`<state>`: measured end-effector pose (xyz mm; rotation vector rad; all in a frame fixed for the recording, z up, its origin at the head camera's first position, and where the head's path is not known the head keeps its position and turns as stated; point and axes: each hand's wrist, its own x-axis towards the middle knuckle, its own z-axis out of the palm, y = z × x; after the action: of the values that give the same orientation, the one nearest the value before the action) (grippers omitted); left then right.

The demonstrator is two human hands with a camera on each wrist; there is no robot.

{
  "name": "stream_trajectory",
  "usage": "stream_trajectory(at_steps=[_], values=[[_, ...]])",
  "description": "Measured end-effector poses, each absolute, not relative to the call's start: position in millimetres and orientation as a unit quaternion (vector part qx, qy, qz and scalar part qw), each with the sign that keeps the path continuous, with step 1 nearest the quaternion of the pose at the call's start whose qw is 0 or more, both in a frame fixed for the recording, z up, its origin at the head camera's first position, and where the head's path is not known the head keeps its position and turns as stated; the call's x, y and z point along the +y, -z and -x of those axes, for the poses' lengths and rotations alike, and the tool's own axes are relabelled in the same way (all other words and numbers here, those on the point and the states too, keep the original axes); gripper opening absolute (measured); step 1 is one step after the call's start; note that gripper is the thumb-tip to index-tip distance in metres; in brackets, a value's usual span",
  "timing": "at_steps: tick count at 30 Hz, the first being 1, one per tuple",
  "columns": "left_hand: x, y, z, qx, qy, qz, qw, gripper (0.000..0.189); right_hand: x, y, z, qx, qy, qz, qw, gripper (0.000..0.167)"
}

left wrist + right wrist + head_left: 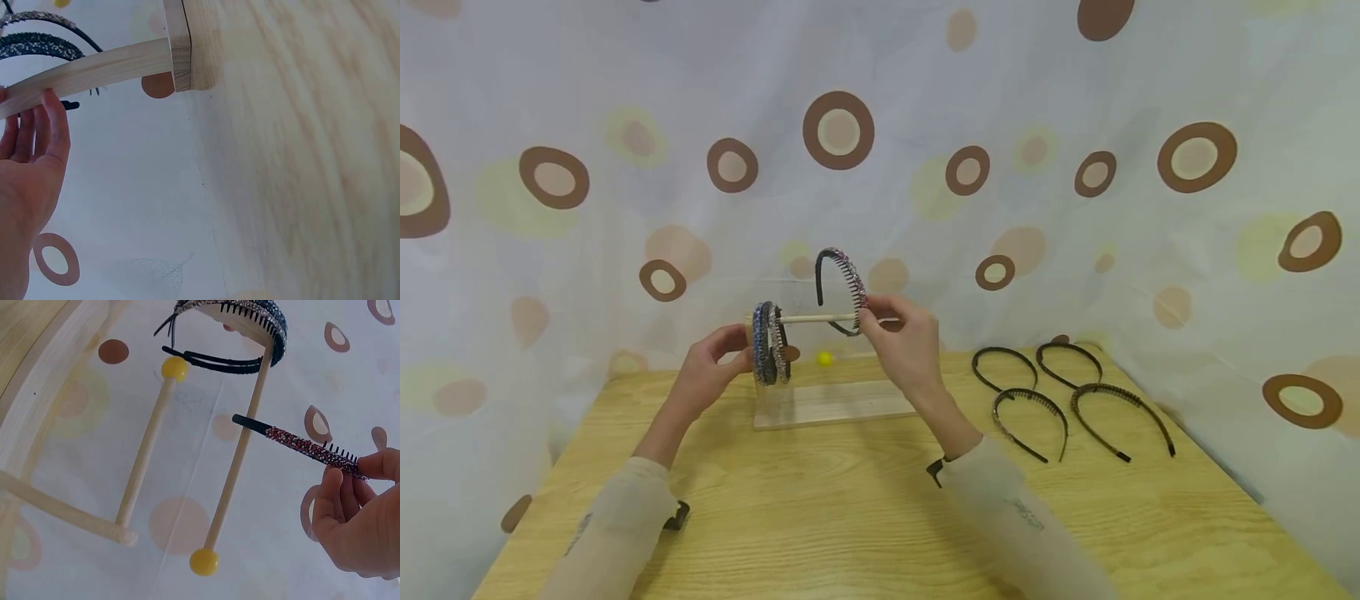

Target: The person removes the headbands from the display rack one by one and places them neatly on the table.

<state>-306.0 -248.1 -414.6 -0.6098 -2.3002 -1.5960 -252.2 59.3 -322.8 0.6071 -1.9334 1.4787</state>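
My right hand (906, 346) pinches a toothed headband (854, 283) with red and silver glitter between thumb and fingers. The headband arches over the free end of the upper wooden peg (808, 318) of a display stand. In the right wrist view, this peg ends in a yellow ball (204, 561). At the stand's left, my left hand (711, 367) holds the wooden upright (100, 65), with fingertips at its edge. Close to that upright hang several headbands on the peg, among them a blue glittery headband (758, 342) and a silver headband (777, 350).
The stand's flat wooden base (842, 404) rests on the wood-grain table (820, 500). A lower peg (147, 450) also ends in a yellow ball. Several dark headbands lie at the table's right, including a toothed brown headband (1123, 392). A patterned curtain (910, 100) stands behind.
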Motion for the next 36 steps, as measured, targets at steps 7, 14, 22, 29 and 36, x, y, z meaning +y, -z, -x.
stream_trajectory(at_steps=[7, 14, 22, 29, 36], values=[[-248, 415, 305, -0.798, 0.543, 0.212, 0.152, 0.048, 80, 298, 226, -0.712, -0.564, -0.263, 0.325, 0.015], [-252, 416, 307, -0.799, 0.54, 0.212, 0.158, 0.047, 100, 292, 228, -0.701, -0.554, -0.292, 0.343, 0.018], [-248, 417, 306, -0.801, 0.539, 0.21, 0.153, 0.049, 128, 296, 245, -0.685, -0.58, -0.288, 0.334, 0.021], [-252, 416, 305, -0.803, 0.538, 0.208, 0.149, 0.05, 157, 316, 266, -0.702, -0.57, -0.272, 0.329, 0.023], [-253, 413, 307, -0.807, 0.532, 0.207, 0.148, 0.052, 192, 325, 270, -0.736, -0.545, -0.247, 0.317, 0.024]])
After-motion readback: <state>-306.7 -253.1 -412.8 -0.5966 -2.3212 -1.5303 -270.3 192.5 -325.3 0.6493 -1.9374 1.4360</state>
